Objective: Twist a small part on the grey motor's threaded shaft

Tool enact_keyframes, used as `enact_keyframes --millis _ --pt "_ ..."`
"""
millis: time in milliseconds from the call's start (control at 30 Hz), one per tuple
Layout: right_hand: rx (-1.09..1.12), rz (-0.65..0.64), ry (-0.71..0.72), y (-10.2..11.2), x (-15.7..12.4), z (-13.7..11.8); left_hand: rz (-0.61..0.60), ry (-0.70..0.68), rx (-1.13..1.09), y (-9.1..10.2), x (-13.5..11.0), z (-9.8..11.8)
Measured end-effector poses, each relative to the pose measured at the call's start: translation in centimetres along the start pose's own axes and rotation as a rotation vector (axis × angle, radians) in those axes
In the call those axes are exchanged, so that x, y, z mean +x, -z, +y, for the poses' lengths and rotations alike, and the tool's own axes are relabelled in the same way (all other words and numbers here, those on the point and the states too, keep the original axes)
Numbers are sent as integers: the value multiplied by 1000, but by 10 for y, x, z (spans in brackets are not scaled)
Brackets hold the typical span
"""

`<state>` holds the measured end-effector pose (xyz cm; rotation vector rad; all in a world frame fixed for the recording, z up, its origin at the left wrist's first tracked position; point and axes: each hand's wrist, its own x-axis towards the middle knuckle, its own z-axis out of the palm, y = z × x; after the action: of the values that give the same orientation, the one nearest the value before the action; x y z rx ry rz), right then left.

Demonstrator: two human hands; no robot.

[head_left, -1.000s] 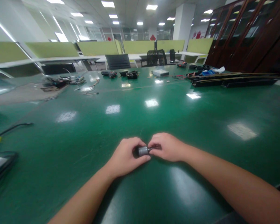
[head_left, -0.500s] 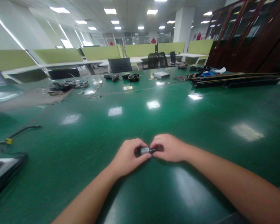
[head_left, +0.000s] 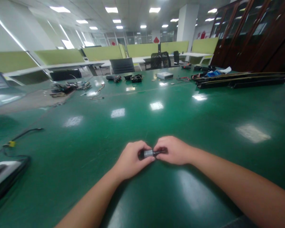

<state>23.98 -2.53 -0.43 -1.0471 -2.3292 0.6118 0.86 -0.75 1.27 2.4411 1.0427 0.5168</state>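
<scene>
The left hand (head_left: 129, 160) is curling round a small cylinder (head_left: 148, 153), thumb and fingers closing on its body. The right hand (head_left: 173, 150) is pinching the dark end piece (head_left: 156, 153) between thumb and fingertips, and the two hands are almost meeting. The cylinder is lying roughly level between them, low over the near part of the table (head_left: 180, 120); whether it is touching the surface, I cannot tell. Whether the end piece is one with the cylinder or separate is not showing either.

The step in hand seems to be fine two-handed work at that end, the left hand steadying and the right working. The next move, I judge, is calling for a firm left grip, both parts kept in line and a light fingertip touch on the right.

Farther out, a device (head_left: 4, 167) is sitting at the left edge, with a cable (head_left: 26, 133) lying just beyond it. A pale box (head_left: 165, 75) is resting on the far side, and black bars (head_left: 242, 81) are lying at the far right.
</scene>
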Motion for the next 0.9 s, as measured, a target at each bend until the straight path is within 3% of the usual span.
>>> enact_keyframes --millis 267,900 --pt "-1 -12 -60 6 -4 -4 -2 16 5 0 -1 2" --pt "-9 -17 -53 11 -8 -1 -1 23 17 0 -1 1"
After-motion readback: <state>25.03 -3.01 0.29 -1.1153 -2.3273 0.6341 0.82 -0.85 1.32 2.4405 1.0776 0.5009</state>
